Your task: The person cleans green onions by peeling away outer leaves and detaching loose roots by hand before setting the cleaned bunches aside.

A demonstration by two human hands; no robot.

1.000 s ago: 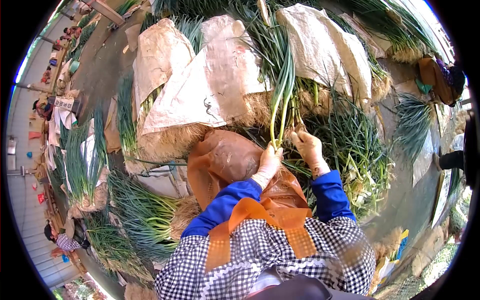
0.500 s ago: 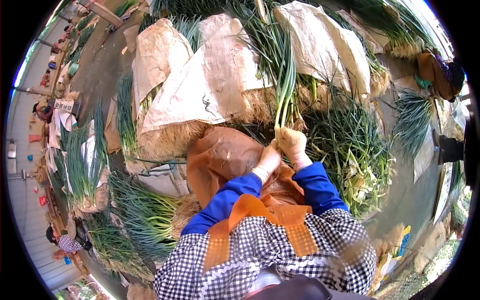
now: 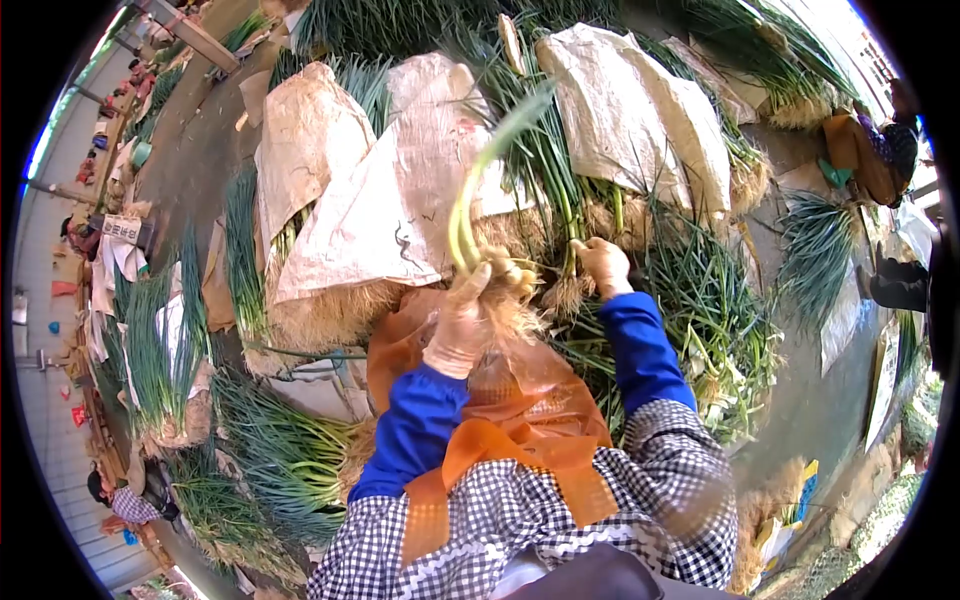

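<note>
My left hand (image 3: 462,325) is closed around a few green onions (image 3: 462,225), raised over my lap. Their leaves curve upward and their pale roots hang beside my fingers; the leaf tips are blurred. To the right, my right hand (image 3: 605,266) pinches the lower stem of another green onion (image 3: 571,215), just above its bushy roots (image 3: 568,295). That one's leaves lie up across the pile between the pale sacks. An orange-brown apron (image 3: 530,380) covers my lap below both hands.
Pale woven sacks (image 3: 345,225) cover rooted onion bundles ahead. Loose leaves and peelings (image 3: 715,330) are heaped at my right. More onion bundles (image 3: 285,435) lie at my left. A person (image 3: 870,150) sits at the far right; others are along the left side.
My hands, together on the onions before, are now apart. The left has moved left and up with a few onions; the right has moved slightly up to another stem in the pile.
</note>
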